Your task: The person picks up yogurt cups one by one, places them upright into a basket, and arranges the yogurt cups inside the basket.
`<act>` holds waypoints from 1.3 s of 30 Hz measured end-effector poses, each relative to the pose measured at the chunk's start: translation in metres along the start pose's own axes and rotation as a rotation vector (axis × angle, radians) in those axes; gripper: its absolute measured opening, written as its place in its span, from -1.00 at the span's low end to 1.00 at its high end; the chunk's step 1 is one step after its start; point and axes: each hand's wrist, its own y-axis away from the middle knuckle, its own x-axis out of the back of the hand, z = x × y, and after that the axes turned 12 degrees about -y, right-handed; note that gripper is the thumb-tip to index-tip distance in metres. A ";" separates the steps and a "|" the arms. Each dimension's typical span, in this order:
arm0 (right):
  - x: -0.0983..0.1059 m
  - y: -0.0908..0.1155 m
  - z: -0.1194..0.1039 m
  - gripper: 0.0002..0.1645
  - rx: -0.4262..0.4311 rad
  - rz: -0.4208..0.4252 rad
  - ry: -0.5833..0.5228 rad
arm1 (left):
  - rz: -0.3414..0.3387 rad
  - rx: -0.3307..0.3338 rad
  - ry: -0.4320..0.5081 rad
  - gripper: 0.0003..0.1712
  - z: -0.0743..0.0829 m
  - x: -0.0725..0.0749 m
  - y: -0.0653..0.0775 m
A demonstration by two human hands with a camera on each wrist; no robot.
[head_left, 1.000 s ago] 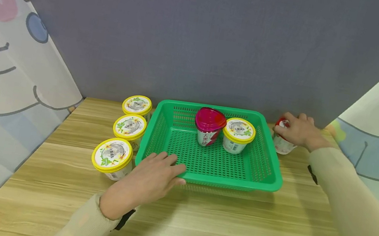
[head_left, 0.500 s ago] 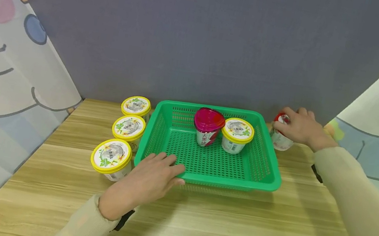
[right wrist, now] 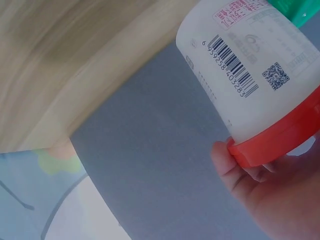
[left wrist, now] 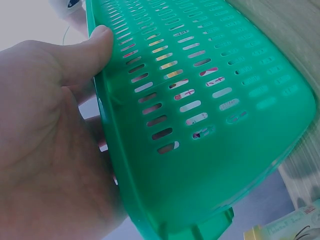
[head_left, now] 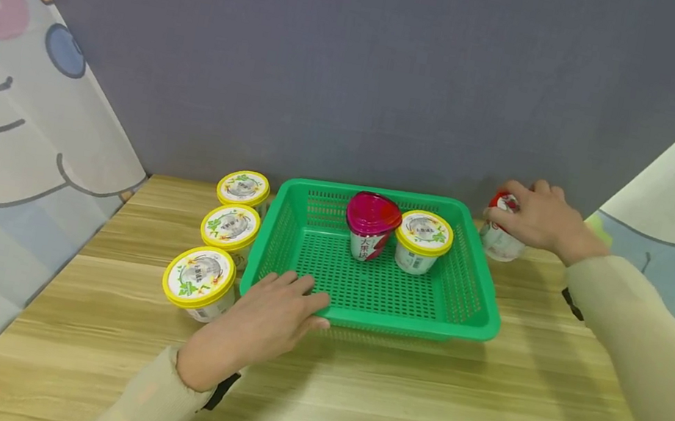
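Observation:
My left hand (head_left: 266,314) grips the near left rim of the green plastic basket (head_left: 412,324). In the left wrist view its thumb lies over the outside of the rim, with the other fingers behind the wall. Inside the basket stand a cup with a magenta lid (head_left: 373,216) and a white tub with a yellow lid (head_left: 424,232), side by side. Right of the basket, my right hand (head_left: 544,219) holds a white yogurt cup (right wrist: 250,65) by its red lid (right wrist: 285,135) from above. A barcode shows on that cup in the right wrist view.
Three yellow-lidded tubs stand in a row left of the basket: a far one (head_left: 244,187), a middle one (head_left: 230,226) and a near one (head_left: 200,278). A grey panel (head_left: 360,73) rises behind the wooden table (head_left: 410,416). Printed curtains flank both sides.
My right hand has shifted a little toward the back panel with the red-lidded yogurt cup in its grip. The left hand and the basket stay where they were.

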 end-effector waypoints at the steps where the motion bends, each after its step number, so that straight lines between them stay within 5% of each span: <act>1: 0.001 0.000 -0.001 -0.17 -0.002 0.000 -0.003 | -0.001 -0.001 0.001 -0.74 0.000 0.000 0.000; 24: 0.030 0.010 -0.029 -0.21 0.044 0.021 0.010 | -0.005 0.008 0.002 -0.75 -0.002 -0.001 0.002; 39: 0.024 0.022 -0.063 -0.29 0.122 0.023 0.011 | -0.016 0.010 0.010 -0.76 -0.001 -0.001 0.002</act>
